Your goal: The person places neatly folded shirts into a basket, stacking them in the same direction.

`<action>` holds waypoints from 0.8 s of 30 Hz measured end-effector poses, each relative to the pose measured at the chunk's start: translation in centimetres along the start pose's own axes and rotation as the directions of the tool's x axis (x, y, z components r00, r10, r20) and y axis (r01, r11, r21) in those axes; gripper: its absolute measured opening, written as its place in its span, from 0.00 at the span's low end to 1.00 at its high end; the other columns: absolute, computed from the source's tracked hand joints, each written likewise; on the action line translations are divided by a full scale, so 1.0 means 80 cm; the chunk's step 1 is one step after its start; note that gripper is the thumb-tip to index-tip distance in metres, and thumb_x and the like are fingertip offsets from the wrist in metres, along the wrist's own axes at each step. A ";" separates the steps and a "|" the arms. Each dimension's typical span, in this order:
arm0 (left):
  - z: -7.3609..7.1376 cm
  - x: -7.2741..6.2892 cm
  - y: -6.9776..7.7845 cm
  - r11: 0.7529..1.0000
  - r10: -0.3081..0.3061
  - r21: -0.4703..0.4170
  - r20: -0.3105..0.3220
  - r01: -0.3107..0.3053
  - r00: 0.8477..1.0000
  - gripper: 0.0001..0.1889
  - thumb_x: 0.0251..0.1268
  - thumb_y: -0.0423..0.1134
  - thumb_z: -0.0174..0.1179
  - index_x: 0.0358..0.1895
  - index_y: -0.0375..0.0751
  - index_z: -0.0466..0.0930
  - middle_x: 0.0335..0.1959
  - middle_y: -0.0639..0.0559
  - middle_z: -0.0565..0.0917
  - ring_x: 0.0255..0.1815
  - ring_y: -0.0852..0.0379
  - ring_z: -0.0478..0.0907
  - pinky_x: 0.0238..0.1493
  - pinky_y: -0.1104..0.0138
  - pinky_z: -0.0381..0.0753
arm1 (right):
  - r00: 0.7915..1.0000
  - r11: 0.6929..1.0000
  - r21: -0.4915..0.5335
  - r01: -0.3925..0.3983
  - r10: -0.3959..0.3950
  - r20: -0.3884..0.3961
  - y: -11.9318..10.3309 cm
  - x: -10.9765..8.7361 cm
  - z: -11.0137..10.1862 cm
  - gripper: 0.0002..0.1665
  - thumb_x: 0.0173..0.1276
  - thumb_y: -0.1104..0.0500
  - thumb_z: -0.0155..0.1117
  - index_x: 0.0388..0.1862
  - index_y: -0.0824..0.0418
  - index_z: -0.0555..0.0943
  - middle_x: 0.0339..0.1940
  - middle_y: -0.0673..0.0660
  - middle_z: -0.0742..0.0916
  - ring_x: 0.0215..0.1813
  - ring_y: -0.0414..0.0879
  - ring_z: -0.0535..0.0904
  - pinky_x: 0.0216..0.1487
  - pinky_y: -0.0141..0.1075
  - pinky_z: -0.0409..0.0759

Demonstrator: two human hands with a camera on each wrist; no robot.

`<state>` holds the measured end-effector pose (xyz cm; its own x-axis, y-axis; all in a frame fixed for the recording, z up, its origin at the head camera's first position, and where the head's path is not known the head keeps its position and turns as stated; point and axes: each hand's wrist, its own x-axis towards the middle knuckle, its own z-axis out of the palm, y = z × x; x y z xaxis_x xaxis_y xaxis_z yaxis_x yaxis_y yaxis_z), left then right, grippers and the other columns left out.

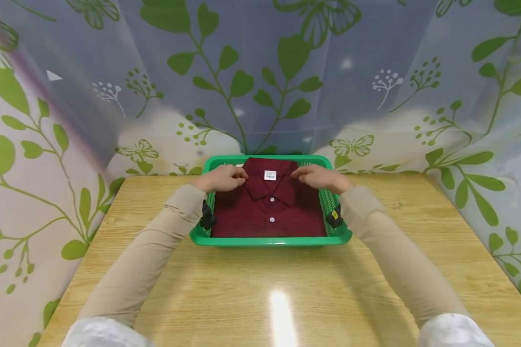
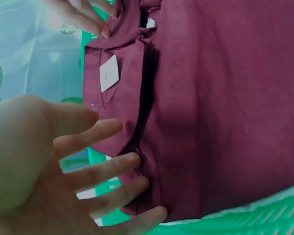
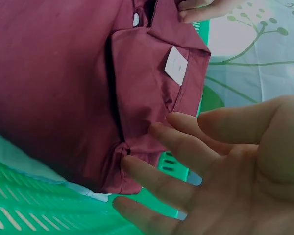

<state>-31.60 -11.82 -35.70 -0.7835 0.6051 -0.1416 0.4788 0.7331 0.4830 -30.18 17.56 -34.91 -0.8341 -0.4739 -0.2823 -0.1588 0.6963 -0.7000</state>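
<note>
A folded maroon shirt (image 1: 269,219) lies flat in a green plastic basket (image 1: 269,241), its collar at the far side and its buttons facing up. Inside the collar shows a white label (image 1: 270,175). My left hand (image 1: 223,178) is at the left side of the collar, and in the left wrist view its spread fingers (image 2: 118,197) lie along the shirt's folded edge. On the opposite side my right hand (image 1: 319,177) has its fingertips at the collar's right edge. The right wrist view shows these fingers (image 3: 161,188) nearly straight, touching the cloth without gripping it.
The basket stands on a light wooden table (image 1: 260,279) near its back edge. Behind and beside the table hangs a curtain (image 1: 260,96) with green leaves and butterflies. A lighter cloth (image 3: 34,166) peeks out under the shirt in the right wrist view.
</note>
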 end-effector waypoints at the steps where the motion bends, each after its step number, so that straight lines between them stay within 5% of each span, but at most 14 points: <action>1: 0.000 0.000 -0.002 1.000 -0.005 0.004 0.019 0.004 1.000 0.18 0.76 0.33 0.46 0.61 0.29 0.77 0.57 0.37 0.81 0.57 0.43 0.76 0.58 0.54 0.73 | 1.000 1.000 0.000 -0.003 0.003 0.003 0.001 0.001 0.000 0.27 0.75 0.68 0.40 0.70 0.75 0.67 0.71 0.70 0.71 0.73 0.63 0.63 0.72 0.51 0.61; 10: 0.001 -0.005 -0.002 1.000 -0.004 -0.004 0.080 0.004 0.997 0.19 0.76 0.35 0.48 0.63 0.30 0.75 0.60 0.37 0.78 0.63 0.42 0.73 0.62 0.53 0.71 | 1.000 1.000 -0.009 -0.016 0.016 0.023 0.007 0.004 0.001 0.27 0.77 0.67 0.40 0.72 0.74 0.65 0.72 0.70 0.69 0.73 0.63 0.63 0.72 0.52 0.61; 16: 0.000 -0.013 0.001 1.000 -0.018 -0.009 0.086 0.019 0.996 0.18 0.78 0.38 0.47 0.62 0.31 0.75 0.58 0.39 0.79 0.59 0.44 0.75 0.59 0.53 0.72 | 0.999 1.000 0.001 -0.021 0.021 0.024 0.005 -0.005 -0.002 0.27 0.78 0.63 0.43 0.72 0.73 0.64 0.71 0.71 0.70 0.72 0.64 0.65 0.71 0.53 0.63; 24: 0.006 -0.041 0.008 0.998 -0.027 -0.052 0.149 0.035 0.988 0.17 0.79 0.39 0.47 0.61 0.34 0.76 0.48 0.45 0.80 0.44 0.51 0.72 0.48 0.58 0.72 | 0.982 0.987 0.077 -0.140 0.129 0.136 0.006 -0.026 0.002 0.28 0.81 0.56 0.44 0.75 0.66 0.63 0.73 0.70 0.68 0.71 0.67 0.66 0.58 0.58 0.75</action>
<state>-28.52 -13.19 -35.36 -0.7281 0.6248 -0.2819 0.4299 0.7366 0.5221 -28.45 18.77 -34.80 -0.7681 -0.4490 -0.4564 0.0011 0.7120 -0.7022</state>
